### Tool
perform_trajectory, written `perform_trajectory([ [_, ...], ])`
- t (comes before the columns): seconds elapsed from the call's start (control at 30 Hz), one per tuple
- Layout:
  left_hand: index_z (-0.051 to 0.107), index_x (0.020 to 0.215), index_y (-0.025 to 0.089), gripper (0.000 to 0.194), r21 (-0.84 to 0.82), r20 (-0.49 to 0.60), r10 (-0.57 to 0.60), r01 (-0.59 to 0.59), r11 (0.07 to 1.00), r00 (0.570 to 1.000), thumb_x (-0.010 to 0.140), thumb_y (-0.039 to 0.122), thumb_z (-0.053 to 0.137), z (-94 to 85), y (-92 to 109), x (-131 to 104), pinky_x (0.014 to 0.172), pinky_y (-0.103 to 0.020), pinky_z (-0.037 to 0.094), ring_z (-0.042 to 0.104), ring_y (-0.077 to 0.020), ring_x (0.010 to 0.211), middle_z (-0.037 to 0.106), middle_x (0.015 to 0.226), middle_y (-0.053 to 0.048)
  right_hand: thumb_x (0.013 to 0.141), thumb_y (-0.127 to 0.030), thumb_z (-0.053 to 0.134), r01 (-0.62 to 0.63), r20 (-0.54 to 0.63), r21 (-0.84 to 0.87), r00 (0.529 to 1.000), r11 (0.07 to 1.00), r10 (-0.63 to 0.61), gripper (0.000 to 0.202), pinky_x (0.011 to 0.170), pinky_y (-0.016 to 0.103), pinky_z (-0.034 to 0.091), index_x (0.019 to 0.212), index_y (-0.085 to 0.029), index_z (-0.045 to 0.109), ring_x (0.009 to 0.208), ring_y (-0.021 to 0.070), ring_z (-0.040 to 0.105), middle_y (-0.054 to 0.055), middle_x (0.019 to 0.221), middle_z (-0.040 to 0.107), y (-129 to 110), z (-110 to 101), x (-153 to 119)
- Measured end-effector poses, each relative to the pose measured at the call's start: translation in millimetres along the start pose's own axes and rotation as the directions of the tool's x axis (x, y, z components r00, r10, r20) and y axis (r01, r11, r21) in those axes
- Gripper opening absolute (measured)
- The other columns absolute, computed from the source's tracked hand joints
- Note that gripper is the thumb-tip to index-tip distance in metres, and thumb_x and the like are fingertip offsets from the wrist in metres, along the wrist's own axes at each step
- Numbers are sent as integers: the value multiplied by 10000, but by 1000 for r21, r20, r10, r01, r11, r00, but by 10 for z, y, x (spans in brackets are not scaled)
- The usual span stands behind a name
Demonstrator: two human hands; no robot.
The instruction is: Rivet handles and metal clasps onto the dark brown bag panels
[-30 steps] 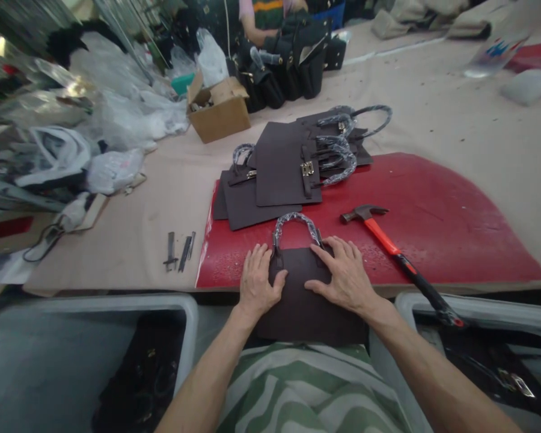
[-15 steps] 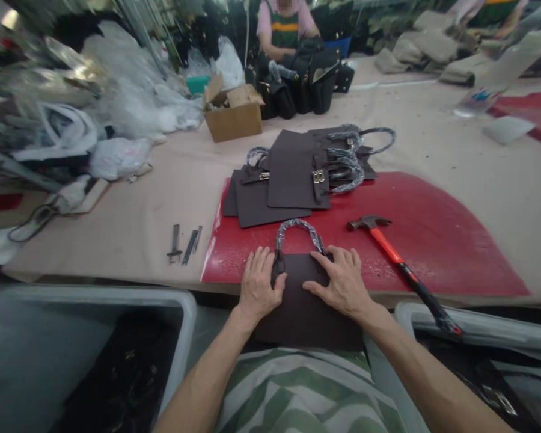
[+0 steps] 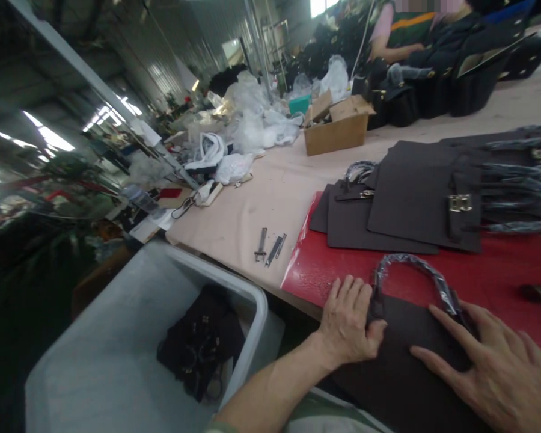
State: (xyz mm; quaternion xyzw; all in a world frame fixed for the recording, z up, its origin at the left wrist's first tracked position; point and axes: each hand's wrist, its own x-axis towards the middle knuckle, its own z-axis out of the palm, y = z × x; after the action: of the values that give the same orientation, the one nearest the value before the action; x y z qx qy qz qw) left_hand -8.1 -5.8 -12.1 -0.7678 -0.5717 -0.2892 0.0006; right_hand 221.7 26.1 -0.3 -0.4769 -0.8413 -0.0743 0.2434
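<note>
In front of me a dark brown bag panel [image 3: 415,355] lies partly over the table's front edge. Its looped handle [image 3: 410,261], wrapped in clear plastic, points away from me. My left hand [image 3: 351,322] presses on the panel's upper left corner, fingers laid out beside the handle's base and thumb bent onto the panel. My right hand [image 3: 491,361] rests on the right side with fingers spread, by the handle's other end. Beyond, similar panels [image 3: 424,192] with wrapped handles and metal buckles are stacked on a red sheet [image 3: 311,270].
Small metal tools [image 3: 273,249] lie on the table to the left. A grey bin [image 3: 108,337] holding dark pieces stands below. Farther back are a cardboard box [image 3: 336,135], plastic bags [image 3: 247,114] and a person [image 3: 401,36] behind black bags. A hammer head [image 3: 538,293] shows at the right.
My view has swung left, so the table's things sit farther right and more of the left bin shows. Both hands remain on the panel; most of the hammer has left the view.
</note>
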Motion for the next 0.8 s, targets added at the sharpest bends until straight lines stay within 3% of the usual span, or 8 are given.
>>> perform_trajectory([
  [0.07,485,1417,57,611,-53,18,-11,12,999,1000,926,417,539,-56,10,24,1245,-498,324,451,-319,1421,554,1457,-168,877,-724,295,8,-2,-3,1000,1000,-8,760,777,674,460,1502,-295,339,1034,528,565,242,1233,520,-8,-5,16],
  [0.17,568,1314,114,451,-136,-7,-60,58,989,998,923,336,584,-198,-76,83,1196,-458,400,552,-279,1310,634,1349,-134,885,-725,293,10,6,-5,1000,1000,-10,721,812,677,456,1375,-233,486,1048,525,568,257,1231,531,-5,-9,27],
  [0.3,671,1045,173,174,-90,-83,-263,256,963,961,958,200,522,-518,-535,213,976,-374,533,662,-224,1015,713,1031,-94,894,-752,275,10,32,-38,999,999,-9,738,840,663,468,1216,-179,610,1093,515,569,269,1240,548,-2,-43,13],
  [0.37,685,998,172,167,50,-58,-412,415,908,909,956,186,524,-702,-886,296,918,-355,532,667,-227,974,707,989,-98,904,-752,262,10,26,-57,1000,998,-9,765,855,657,472,1196,-153,638,1108,505,572,276,1251,550,-7,-61,8],
  [0.43,694,1038,168,172,235,30,-571,549,802,821,946,219,558,-871,-1239,375,917,-340,515,667,-240,1029,708,1057,-111,913,-746,260,13,6,-64,1000,998,-13,779,869,653,472,1181,-132,657,1112,496,575,283,1251,556,-9,-63,5],
  [0.53,697,1111,165,244,425,141,-722,617,662,677,929,292,597,-1054,-1642,466,900,-313,498,670,-249,1084,719,1124,-119,908,-750,286,4,-1,-40,1000,999,-4,785,892,657,464,1176,-122,675,1129,494,568,287,1261,556,9,-21,-6],
  [0.63,711,1114,169,294,463,204,-756,619,634,622,887,343,643,-1132,-1830,533,854,-283,489,683,-247,1077,741,1110,-113,887,-762,353,-42,42,-1,998,999,42,778,950,673,433,1205,-129,674,1194,495,532,280,1304,537,28,24,-39],
  [0.8,736,900,166,198,493,345,-762,585,644,548,799,325,674,-1125,-1893,594,758,-292,475,704,-285,975,760,960,-129,809,-756,571,-138,182,51,975,989,127,763,1074,661,351,1318,-191,630,1317,431,445,225,1426,485,-29,-63,-100],
])
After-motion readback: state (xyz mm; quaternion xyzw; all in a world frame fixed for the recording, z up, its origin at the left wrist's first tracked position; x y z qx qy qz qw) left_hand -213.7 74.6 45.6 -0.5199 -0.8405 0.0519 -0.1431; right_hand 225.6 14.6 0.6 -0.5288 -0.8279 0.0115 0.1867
